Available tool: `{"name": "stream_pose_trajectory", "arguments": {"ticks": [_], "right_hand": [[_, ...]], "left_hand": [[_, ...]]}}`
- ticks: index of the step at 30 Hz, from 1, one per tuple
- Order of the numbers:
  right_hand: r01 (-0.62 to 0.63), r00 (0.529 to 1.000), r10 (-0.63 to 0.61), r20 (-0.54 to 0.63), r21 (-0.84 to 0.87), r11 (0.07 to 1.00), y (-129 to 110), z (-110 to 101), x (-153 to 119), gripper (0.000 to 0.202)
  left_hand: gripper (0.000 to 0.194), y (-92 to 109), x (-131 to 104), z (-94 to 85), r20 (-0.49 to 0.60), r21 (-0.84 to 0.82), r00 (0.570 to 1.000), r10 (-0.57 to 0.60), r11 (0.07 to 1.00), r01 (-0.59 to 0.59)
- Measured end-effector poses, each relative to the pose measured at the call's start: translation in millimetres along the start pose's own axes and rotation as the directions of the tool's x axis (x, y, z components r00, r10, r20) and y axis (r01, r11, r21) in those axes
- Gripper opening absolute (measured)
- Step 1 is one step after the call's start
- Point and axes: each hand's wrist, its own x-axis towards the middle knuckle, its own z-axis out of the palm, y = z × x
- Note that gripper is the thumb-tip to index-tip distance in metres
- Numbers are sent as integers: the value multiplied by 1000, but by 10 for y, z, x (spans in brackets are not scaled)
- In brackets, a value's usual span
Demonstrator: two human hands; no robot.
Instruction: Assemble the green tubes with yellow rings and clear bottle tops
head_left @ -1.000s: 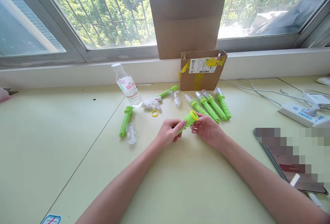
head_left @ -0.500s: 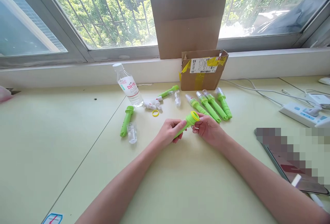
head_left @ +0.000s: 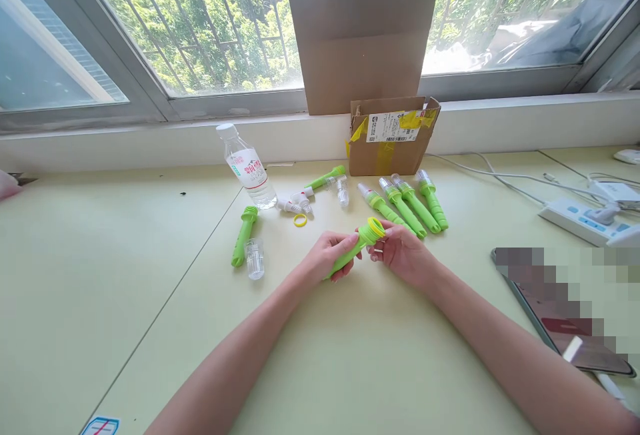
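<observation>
My left hand (head_left: 330, 253) is closed around a hollow green plastic tube (head_left: 349, 258), its threaded open end tilted up to the right. A yellow ring (head_left: 376, 227) sits at that end. My right hand (head_left: 400, 248) pinches the ring's right edge with thumb and fingertips, partly hidden behind it. Just beyond the right hand, several green tubes with clear caps (head_left: 407, 208) lie side by side. A second yellow ring (head_left: 300, 220) rests on the table near small white parts (head_left: 299, 203). To the left lies another green tube (head_left: 245, 236) beside a clear ribbed cap (head_left: 255, 259).
A water bottle (head_left: 249, 168) stands at the back left, a cardboard box (head_left: 387, 148) by the window sill. Behind the white parts lie a slim green tube (head_left: 327, 177) and clear caps (head_left: 342, 191). At right are a phone (head_left: 560, 315), power strip (head_left: 575, 221) and cables.
The green tube has shifted slightly left and down in my left hand, and more of its side shows. My right fingers stay at the yellow ring. The whole view has drifted a little.
</observation>
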Motion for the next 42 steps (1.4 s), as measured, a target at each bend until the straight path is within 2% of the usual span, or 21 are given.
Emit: {"name": "stream_pose_trajectory", "arguments": {"ticks": [4,7,11,13,14,16,18,19,23,30,35,42], "right_hand": [[-16,1000,16,7,20,1000,1,9,3,17],[-28,999,31,-39,62,998,22,2,18,17],[-21,994,34,-103,124,992,59,-41,41,19],[-19,994,34,-104,140,990,68,-63,47,18],[-16,993,33,-114,146,989,68,-71,48,16],[-7,989,30,-145,152,988,62,-77,47,14],[4,985,23,-168,158,987,51,-73,43,15],[8,985,21,-172,162,987,46,-69,41,16],[8,984,25,-176,182,983,38,-54,36,20],[-4,983,33,-180,161,987,32,-26,20,19],[-5,988,24,-153,126,992,30,-10,18,18],[-3,997,10,-77,93,996,27,-12,15,18]], "left_hand": [[48,0,7,-1,19,-8,1000,-13,1000,13],[43,34,-3,34,2,30,1000,0,1000,0],[38,37,-1,108,-79,42,997,-12,999,15],[37,3,18,146,-160,74,987,28,997,-16],[35,-19,30,165,-219,120,972,86,991,-61],[32,-59,51,196,-338,262,910,241,952,-155],[31,-87,63,218,-383,389,856,346,901,-190],[31,-94,64,223,-380,427,848,369,883,-192],[34,-92,51,214,-334,483,858,389,853,-199],[37,-65,27,165,-318,473,884,341,866,-164],[46,-77,19,138,-271,415,919,286,896,-157],[48,-73,-1,123,-220,293,960,177,950,-108]]}}
